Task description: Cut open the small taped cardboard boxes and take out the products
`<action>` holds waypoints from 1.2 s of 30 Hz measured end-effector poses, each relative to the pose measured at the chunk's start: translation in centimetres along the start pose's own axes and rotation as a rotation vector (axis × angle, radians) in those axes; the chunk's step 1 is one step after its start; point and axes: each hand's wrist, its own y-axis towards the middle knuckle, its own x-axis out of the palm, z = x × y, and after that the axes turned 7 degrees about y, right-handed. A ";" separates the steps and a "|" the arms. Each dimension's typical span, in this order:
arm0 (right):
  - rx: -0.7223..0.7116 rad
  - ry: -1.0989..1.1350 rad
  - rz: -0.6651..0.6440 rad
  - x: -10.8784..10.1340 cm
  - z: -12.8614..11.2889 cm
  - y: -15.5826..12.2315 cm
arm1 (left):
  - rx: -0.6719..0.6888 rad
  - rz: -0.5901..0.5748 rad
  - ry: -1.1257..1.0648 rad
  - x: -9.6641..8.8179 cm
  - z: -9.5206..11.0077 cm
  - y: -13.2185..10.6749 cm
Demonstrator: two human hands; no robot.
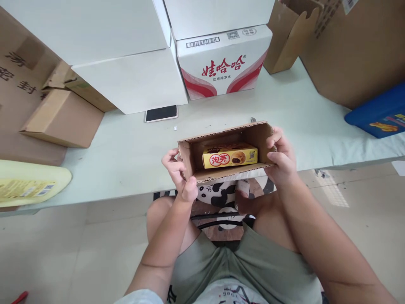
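At near edge of cloth-covered table (126, 169), raw-edged corrugated carton (257, 139) tilts open-side toward the person, left hand (177, 171) grips its left wall, right hand (283, 158) grips its right, printed yellow box (230, 159) lies inside, flat phone (161, 113) beyond.

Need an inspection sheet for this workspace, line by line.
Surface: pale green table, cover wrinkled along its front edge at right.
Job's things: open cardboard box, mouth facing the camera; yellow box lying inside.
Clutter: phone, small white scrap, blue container, pale yellow container.
Grip: left hand and right hand hold opposite ends of the cardboard box.
Cables: nothing seen.
Surroundings: white box and red-and-white carton at the back; tiled floor; red object at lower left, mostly cut off.
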 end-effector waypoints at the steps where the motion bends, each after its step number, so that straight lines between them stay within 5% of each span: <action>1: 0.016 0.055 0.014 0.0 -0.1 0.1 | -0.001 -0.017 -0.005 0.0 0.0 0.0; 5: -0.062 0.124 0.150 0.3 -1.8 0.0 | -0.018 -0.066 -0.022 0.2 0.0 0.3; 9: -0.351 -0.193 0.248 0.7 -7.2 -0.5 | -0.027 -0.113 -0.029 0.4 0.4 0.4; 11: -0.428 -0.369 0.057 1.3 -10.2 -0.3 | -0.037 -0.149 -0.019 0.4 0.5 0.3; 14: -0.321 -0.569 -0.413 2.9 -12.8 1.3 | -0.055 -0.186 -0.019 0.4 0.5 0.0; 19: -0.042 -0.912 -0.983 5.8 -11.1 5.3 | -0.003 -0.215 -0.033 0.5 0.2 -0.2; 22: 0.017 -1.088 -1.168 6.4 -9.9 6.6 | 0.025 -0.222 -0.037 0.5 0.3 0.0; 36: -0.091 -1.542 -1.111 7.2 -9.1 7.3 | -0.069 -0.198 -0.008 0.9 1.0 0.5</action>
